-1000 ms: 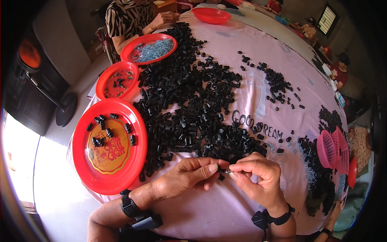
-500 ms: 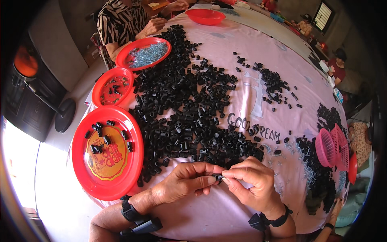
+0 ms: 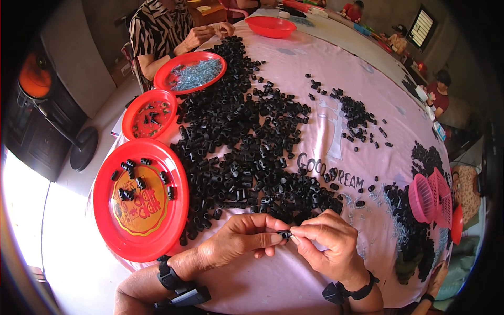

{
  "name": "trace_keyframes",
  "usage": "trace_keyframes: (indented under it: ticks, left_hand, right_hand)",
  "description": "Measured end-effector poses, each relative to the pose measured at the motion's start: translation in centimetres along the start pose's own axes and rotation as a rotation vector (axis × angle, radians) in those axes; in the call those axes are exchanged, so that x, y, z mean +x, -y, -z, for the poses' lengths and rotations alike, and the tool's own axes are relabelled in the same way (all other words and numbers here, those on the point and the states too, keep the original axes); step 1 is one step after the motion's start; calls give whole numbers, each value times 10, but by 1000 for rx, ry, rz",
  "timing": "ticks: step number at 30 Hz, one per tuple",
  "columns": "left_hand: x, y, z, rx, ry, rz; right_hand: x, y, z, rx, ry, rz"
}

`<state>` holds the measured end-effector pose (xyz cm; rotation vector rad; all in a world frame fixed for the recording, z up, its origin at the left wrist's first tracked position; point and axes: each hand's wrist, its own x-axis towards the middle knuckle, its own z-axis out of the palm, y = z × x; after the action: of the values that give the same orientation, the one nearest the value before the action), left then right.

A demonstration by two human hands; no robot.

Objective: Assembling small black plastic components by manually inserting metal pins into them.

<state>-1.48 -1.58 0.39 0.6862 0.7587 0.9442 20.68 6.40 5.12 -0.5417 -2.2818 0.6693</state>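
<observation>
Over the near edge of the cloth, both my hands meet at a small black plastic fitting (image 3: 285, 234). My left hand (image 3: 239, 240) pinches its left end between thumb and forefinger. My right hand (image 3: 332, 242) has thumb and forefinger pressed together at its right end; whatever tiny part they hold is too small to name. Just beyond my fingers spreads a large heap of similar black pieces (image 3: 247, 142). To the left, a big red plate (image 3: 105, 210) carries several black pieces.
Behind the big plate stand a smaller red bowl (image 3: 126, 121) and a red dish of silvery screws (image 3: 197, 73). A co-worker in a striped shirt (image 3: 152, 31) sits at the far left. Pink baskets (image 3: 421, 197) and another black heap lie right. Another person's hand (image 3: 437, 278) shows lower right.
My hands stay almost in place, and a bit more of the black fitting shows between them. The striped-shirt co-worker's hands have come together. The whole view has shifted slightly.
</observation>
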Motion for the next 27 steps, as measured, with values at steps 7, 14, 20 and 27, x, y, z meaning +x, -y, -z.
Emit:
trace_keyframes:
  ticks: [7, 14, 20, 27]
  left_hand:
    - [0, -1, 0, -81, 20, 37]
    - [-1, 5, 5, -251, 53, 52]
    - [-2, -7, 8, -476, -105, -35]
    - [-3, -6, 5, -438, -118, -42]
  right_hand:
    - [0, 5, -1, -48, -13, 21]
    - [6, 6, 11, -53, 65, 37]
    - [2, -4, 14, -115, 86, -139]
    - [-6, -11, -8, -341, 281, -96]
